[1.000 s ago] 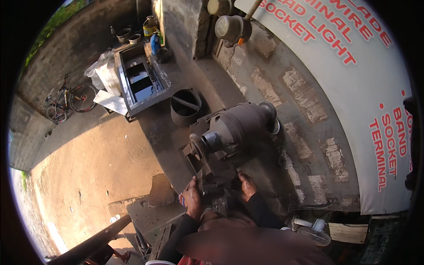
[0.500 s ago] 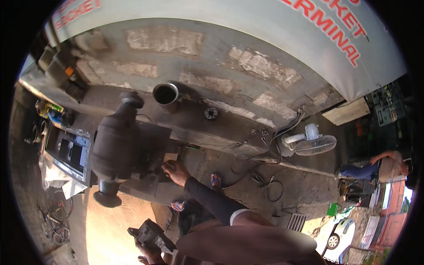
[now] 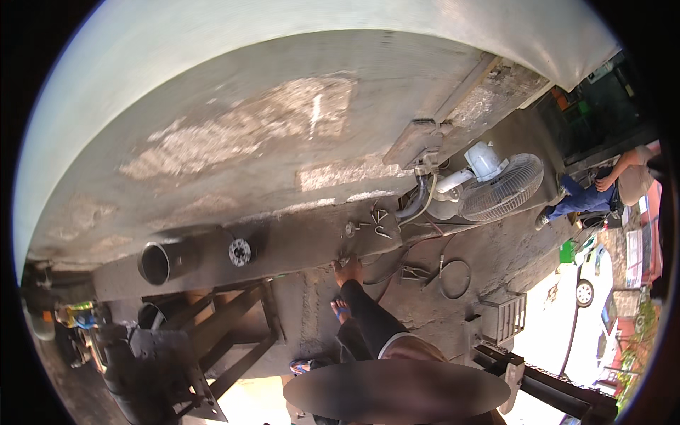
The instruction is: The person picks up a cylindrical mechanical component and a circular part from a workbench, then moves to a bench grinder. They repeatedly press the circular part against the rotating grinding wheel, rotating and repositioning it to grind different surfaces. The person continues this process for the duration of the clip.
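My right hand [image 3: 348, 271] reaches forward in a dark sleeve to the edge of a low concrete ledge [image 3: 304, 241]. Its fingers look bunched around something small that I cannot make out. Just beyond it on the ledge lie several small metal hand tools [image 3: 381, 225]. Further left stand a round, slotted metal part [image 3: 240, 252] and an open metal cylinder [image 3: 154, 263]. My left hand is out of view.
A white fan [image 3: 501, 185] stands at the right end of the ledge. A cable loop [image 3: 455, 278] lies on the floor. At lower left are a metal stand [image 3: 234, 333] and a dark machine [image 3: 134, 375]. Another person [image 3: 613, 188] sits at far right.
The view has swung right, and the big dark housing has shifted to the lower left. My right hand has gone from beside it to the ledge. My left hand, with a black boxy object, has left view.
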A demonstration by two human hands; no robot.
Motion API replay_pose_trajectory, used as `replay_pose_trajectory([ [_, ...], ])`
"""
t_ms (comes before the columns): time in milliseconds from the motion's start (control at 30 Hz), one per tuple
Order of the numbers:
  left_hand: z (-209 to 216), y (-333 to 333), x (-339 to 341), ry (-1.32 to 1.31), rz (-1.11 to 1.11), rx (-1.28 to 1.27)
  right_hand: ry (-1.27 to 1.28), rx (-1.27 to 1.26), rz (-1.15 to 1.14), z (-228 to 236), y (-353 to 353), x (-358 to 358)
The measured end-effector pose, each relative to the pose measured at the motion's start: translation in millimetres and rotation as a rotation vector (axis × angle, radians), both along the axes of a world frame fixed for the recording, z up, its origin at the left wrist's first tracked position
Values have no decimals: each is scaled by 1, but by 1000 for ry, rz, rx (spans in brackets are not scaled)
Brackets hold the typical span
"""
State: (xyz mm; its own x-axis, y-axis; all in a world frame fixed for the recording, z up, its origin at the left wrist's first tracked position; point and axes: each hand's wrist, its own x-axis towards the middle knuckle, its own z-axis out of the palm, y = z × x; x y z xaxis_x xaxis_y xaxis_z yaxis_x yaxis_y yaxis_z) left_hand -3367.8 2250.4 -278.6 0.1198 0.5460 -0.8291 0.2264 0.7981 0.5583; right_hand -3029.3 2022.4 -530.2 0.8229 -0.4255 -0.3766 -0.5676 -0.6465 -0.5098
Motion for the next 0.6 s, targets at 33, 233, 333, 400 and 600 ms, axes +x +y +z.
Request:
replay_pose_trajectory([
  [33,-2,-2,10,6,-18,10,-1,-4,-22,-5,3,2],
  [233,6,-12,43,14,-123,49,-317,254,-32,58,-20,-2],
  [333,16,-20,46,-13,-169,66,-552,645,-189,155,-63,-1],
  [400,23,-21,45,-31,-194,69,-660,862,-296,223,-99,3],
  [600,40,-17,49,-99,-262,114,-589,1027,-327,333,-176,74],
])
